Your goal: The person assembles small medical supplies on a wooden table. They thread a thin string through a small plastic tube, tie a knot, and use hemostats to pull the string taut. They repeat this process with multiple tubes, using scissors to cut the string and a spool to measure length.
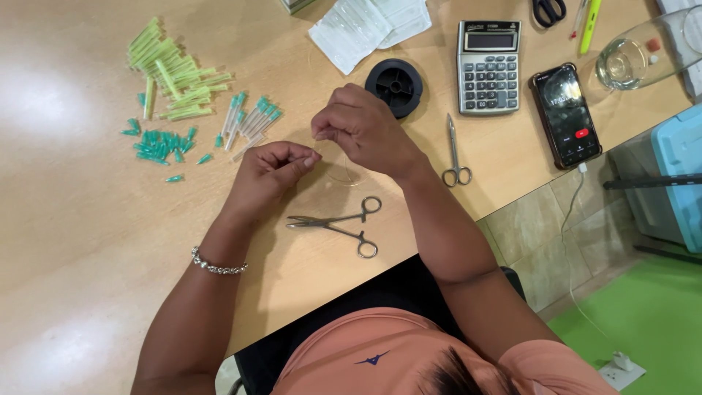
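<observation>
My left hand [269, 172] and my right hand [360, 124] meet above the wooden table [88, 241], fingertips pinched close together. A thin clear thread [344, 175] loops down from the pinch onto the table; both hands seem to hold it. A black spool [395, 86] lies just behind my right hand. Open metal forceps [338, 223] rest on the table below my hands. Small scissors [455, 153] lie to the right of my right wrist.
Piles of green and teal needle caps [172, 80] and capped needles [252, 121] lie at the left. Behind are white packets [365, 25], a calculator [488, 66], a phone [566, 113] with cable, a glass [629, 62], black scissors [548, 10]. The table edge runs diagonally at right.
</observation>
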